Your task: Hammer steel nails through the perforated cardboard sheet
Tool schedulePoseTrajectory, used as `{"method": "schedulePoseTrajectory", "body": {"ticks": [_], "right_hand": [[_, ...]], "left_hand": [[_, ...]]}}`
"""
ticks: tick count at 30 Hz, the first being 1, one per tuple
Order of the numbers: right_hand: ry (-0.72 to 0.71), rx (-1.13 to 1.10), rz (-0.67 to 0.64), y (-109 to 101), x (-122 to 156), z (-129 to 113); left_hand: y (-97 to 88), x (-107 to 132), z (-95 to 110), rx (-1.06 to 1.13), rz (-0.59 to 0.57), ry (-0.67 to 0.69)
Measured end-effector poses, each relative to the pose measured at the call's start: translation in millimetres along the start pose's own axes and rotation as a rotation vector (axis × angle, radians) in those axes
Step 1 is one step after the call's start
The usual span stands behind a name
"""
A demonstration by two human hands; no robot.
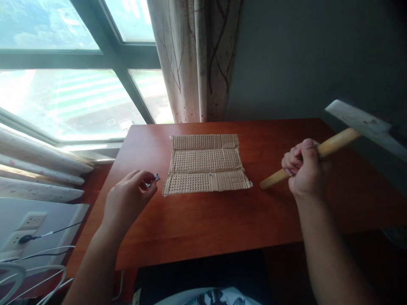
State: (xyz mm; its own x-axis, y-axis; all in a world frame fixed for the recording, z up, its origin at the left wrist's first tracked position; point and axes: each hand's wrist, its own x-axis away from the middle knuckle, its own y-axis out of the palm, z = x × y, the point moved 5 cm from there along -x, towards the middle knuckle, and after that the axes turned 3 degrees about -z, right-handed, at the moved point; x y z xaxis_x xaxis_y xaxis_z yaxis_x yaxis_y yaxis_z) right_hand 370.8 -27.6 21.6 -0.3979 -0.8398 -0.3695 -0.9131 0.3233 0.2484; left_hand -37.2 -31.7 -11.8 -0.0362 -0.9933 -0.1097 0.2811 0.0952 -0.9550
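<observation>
My right hand [305,169] is closed around the wooden handle of a hammer [337,144]. The hammer is raised over the right side of the table, its metal head up and to the right and the handle's butt end slanting down to the left. At the left, my left hand [129,197] pinches small shiny metal pieces [156,177] with a ridged look, perhaps screws; the fingers partly hide them. Between the hands lies a flat piece of creased cardboard [190,161], covered in rows of small holes. Neither hand touches the cardboard.
The reddish-brown wooden table [203,224] stands by a window [79,97] and a patterned curtain [190,63]. Low on the left are a wall socket [32,222] with a black plug and several loose white cables [47,271].
</observation>
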Motion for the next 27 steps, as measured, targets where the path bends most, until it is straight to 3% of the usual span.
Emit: {"method": "schedulePoseTrajectory", "body": {"ticks": [3,5,9,12,15,19,27], "right_hand": [[0.0,0.002,0.002,-1,-1,1],[0.001,0.002,0.001,-1,-1,2],[0.006,0.003,-0.006,0,0,2],[0.005,0.006,-0.011,1,2,1],[0.004,0.014,-0.017,1,3,1],[0.007,0.03,0.002,0,3,3],[0.014,0.011,0.012,1,2,2]], "left_hand": [[-21.5,4,8,0.438,0.17,-0.06],[-29.3,6,24,0.696,0.205,-0.063],[-22.5,2,77,0.99,0.049,0.091],[-7.9,-5,107,0.971,-0.027,0.189],[2.2,-13,123,0.852,-0.001,0.262],[6.9,-20,129,0.732,0.057,0.286],[11.2,-21,128,0.656,0.058,0.283]]}}
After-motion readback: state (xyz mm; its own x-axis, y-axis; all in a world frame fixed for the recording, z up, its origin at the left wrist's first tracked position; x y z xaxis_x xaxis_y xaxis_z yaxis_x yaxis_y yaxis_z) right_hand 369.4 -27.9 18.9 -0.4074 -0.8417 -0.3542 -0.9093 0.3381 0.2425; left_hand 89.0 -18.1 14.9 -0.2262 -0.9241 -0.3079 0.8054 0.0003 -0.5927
